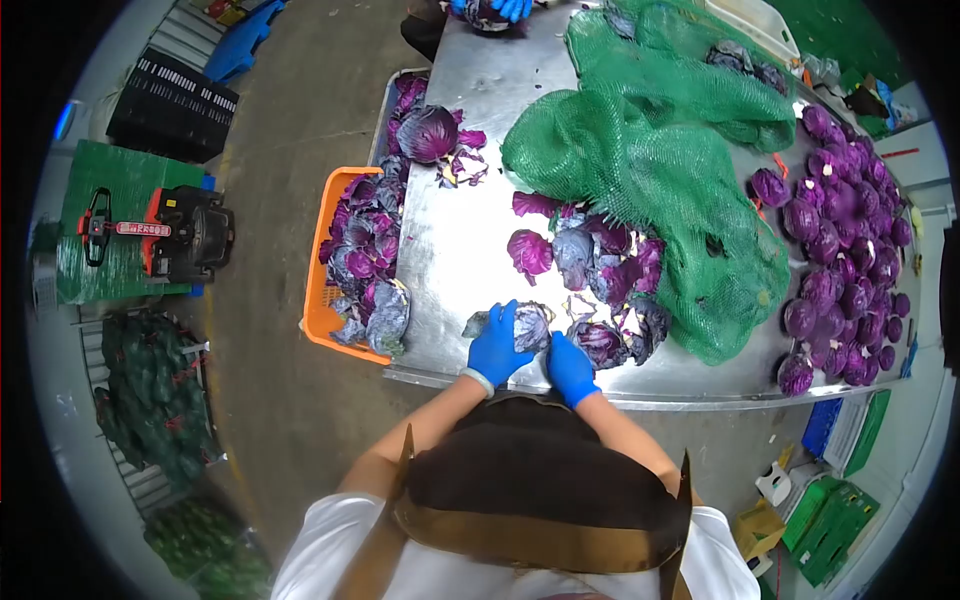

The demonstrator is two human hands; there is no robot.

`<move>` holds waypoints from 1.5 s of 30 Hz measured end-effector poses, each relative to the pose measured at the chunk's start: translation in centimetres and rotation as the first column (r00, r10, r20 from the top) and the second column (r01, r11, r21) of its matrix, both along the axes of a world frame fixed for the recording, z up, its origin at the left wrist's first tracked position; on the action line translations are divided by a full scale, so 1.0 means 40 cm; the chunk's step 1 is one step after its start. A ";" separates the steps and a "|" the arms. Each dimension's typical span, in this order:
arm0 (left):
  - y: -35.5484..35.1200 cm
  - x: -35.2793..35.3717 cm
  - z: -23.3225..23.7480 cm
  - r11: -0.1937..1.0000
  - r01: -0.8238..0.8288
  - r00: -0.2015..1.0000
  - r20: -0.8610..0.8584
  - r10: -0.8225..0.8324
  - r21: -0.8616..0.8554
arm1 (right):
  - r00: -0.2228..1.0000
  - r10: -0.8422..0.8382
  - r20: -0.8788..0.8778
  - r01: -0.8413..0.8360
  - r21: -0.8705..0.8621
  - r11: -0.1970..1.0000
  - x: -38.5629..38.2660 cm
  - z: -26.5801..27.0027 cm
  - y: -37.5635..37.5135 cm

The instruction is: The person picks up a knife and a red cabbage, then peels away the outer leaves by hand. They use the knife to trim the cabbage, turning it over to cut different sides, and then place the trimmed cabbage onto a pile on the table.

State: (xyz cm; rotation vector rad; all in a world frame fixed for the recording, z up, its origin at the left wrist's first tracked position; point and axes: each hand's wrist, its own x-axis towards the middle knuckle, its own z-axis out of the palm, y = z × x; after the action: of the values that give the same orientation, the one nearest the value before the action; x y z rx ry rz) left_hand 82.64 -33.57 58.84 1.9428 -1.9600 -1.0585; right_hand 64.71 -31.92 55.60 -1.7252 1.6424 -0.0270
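Note:
My left hand, in a blue glove, is wrapped round the left side of a red cabbage with greyish outer leaves, near the table's front edge. My right hand, also gloved in blue, is closed at the cabbage's right side; what is in its fingers, if anything, is hidden. Loose purple leaves and dark outer leaves lie just right of it. Beyond the cabbage is a further heap of leaves, with a single purple leaf at its left.
A metal table carries a green mesh sack and many peeled red cabbages on the right. An orange crate of leaves adjoins its left edge. Another cabbage lies far left. A co-worker's blue-gloved hands hold one at the top.

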 end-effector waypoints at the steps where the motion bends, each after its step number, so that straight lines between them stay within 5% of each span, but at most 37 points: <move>1: -0.011 0.006 -0.004 1.000 0.006 1.000 -0.009 -0.006 -0.021 | 1.000 0.022 0.015 -0.021 -0.090 0.996 -0.014 -0.019 0.016; 3: 0.005 0.010 -0.010 0.999 0.031 0.999 -0.035 -0.032 -0.025 | 0.998 0.056 0.033 -0.047 -0.231 0.972 -0.050 -0.035 0.077; 10: 0.037 -0.004 -0.037 0.988 -0.002 1.000 0.019 0.005 -0.154 | 0.998 -0.047 -0.040 0.046 -0.026 0.999 -0.050 -0.096 0.037; 13: 0.082 0.052 -0.041 0.986 0.061 0.998 -0.003 -0.062 -0.156 | 0.993 0.031 0.115 -0.009 -0.180 0.984 -0.060 -0.124 0.017; 17: 0.094 0.126 -0.036 0.962 -0.029 0.969 -0.244 -0.040 -0.271 | 0.988 -0.002 0.157 0.003 -0.010 1.000 -0.051 -0.079 0.068; 19: 0.102 0.120 -0.052 0.967 -0.229 0.911 -0.374 0.173 -0.111 | 0.989 0.065 0.133 -0.063 -0.019 0.998 -0.015 -0.002 0.082; 21: 0.089 0.085 -0.075 0.880 -0.466 0.779 -0.429 0.457 0.092 | 0.955 0.036 0.294 -0.025 -0.040 0.999 0.024 -0.005 0.093; 25: 0.064 0.111 -0.209 0.821 -0.567 0.731 -0.416 0.541 0.072 | 0.966 0.157 0.206 -0.146 -0.070 0.987 -0.031 -0.077 0.043; 26: 0.048 0.110 -0.150 0.850 -0.484 0.575 -0.658 0.487 0.206 | 0.984 0.091 0.151 -0.035 -0.342 0.939 -0.079 -0.154 0.043; 27: 0.036 0.112 -0.110 0.899 -0.402 0.616 -0.676 0.405 0.172 | 0.994 0.042 0.098 -0.017 -0.248 0.969 -0.132 -0.142 -0.004; 28: 0.021 0.114 -0.079 0.940 -0.314 0.649 -0.692 0.316 0.135 | 0.963 -0.254 0.086 0.267 -0.192 0.944 -0.145 -0.073 -0.037; 29: 0.016 0.112 -0.058 0.970 -0.218 0.675 -0.702 0.227 0.104 | 0.971 -0.236 0.044 0.240 -0.206 0.949 -0.166 0.016 -0.064; 31: 0.010 0.079 -0.063 0.989 -0.148 0.776 -0.618 0.128 0.018 | 0.960 -0.048 0.277 0.201 -0.557 0.806 -0.163 0.078 -0.083; 33: 0.003 0.047 -0.098 0.992 -0.086 0.915 -0.402 0.041 -0.095 | 0.935 0.106 0.340 0.112 -0.562 0.819 -0.113 0.126 -0.089; 35: -0.011 0.012 -0.073 0.993 -0.079 0.944 -0.326 0.048 -0.085 | 0.910 0.087 0.406 0.100 -0.417 0.904 -0.060 0.102 -0.075; 37: -0.012 -0.012 -0.058 0.993 -0.118 0.954 -0.277 0.118 0.017 | 0.964 0.052 0.259 -0.004 -0.185 0.983 -0.016 0.104 -0.071; 38: -0.004 -0.015 -0.057 0.986 -0.139 0.951 -0.291 0.108 -0.089 | 0.950 -0.039 0.310 0.084 -0.134 0.987 0.000 0.083 -0.073; 41: 0.015 0.004 -0.040 0.994 -0.102 0.922 -0.378 0.082 -0.035 | 0.917 -0.221 0.332 0.260 -0.080 0.962 -0.035 -0.129 -0.129; 42: 0.033 0.026 -0.081 0.971 -0.025 0.965 -0.258 -0.038 -0.237 | 0.911 -0.197 0.363 0.252 -0.110 0.962 -0.026 -0.082 -0.125; 45: 0.050 0.055 -0.056 0.993 -0.098 0.914 -0.400 0.064 -0.064 | 0.940 0.043 0.337 0.023 -0.191 0.981 -0.012 0.019 -0.112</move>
State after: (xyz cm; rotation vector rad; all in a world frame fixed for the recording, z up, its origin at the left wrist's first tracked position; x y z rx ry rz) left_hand 84.82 -31.56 56.58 1.5959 -1.6582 -1.2150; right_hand 64.24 -36.41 56.37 -1.7551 1.4091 -0.4699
